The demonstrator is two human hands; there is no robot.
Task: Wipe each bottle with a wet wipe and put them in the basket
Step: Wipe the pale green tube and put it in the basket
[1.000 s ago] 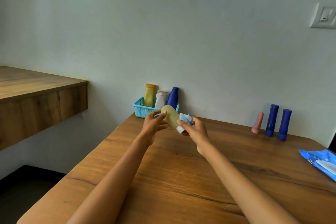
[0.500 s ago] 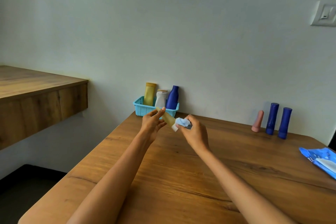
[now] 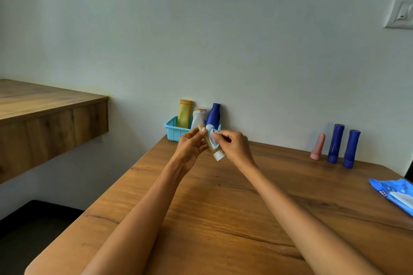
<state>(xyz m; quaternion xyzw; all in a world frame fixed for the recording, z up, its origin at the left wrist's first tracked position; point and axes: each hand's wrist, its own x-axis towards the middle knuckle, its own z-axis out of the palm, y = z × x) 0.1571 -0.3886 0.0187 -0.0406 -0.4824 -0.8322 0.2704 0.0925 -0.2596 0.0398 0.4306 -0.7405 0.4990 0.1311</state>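
Wooden table (image 3: 223, 219); teal basket (image 3: 173, 128) at far edge holding 3 upright bottles: yellow (image 3: 184, 113), white (image 3: 199, 118), blue (image 3: 213, 115). Still unwiped by the wall: 2 blue tubes (image 3: 335, 143) and 1 pink tube (image 3: 318, 146), wipe pack (image 3: 393, 192) near right edge. Mid-air before basket: left hand (image 3: 190, 149) gripping olive tube (image 3: 211, 146), right hand (image 3: 234, 146) pinching wet wipe (image 3: 212, 135) against it — roughly half done.

I see turquoise plastic basket (image 3: 173, 130) far-left on wooden bench (image 3: 223, 207) | three upright tubes (image 3: 335, 144) far-right | blue wipes packet (image 3: 393, 194) right edge
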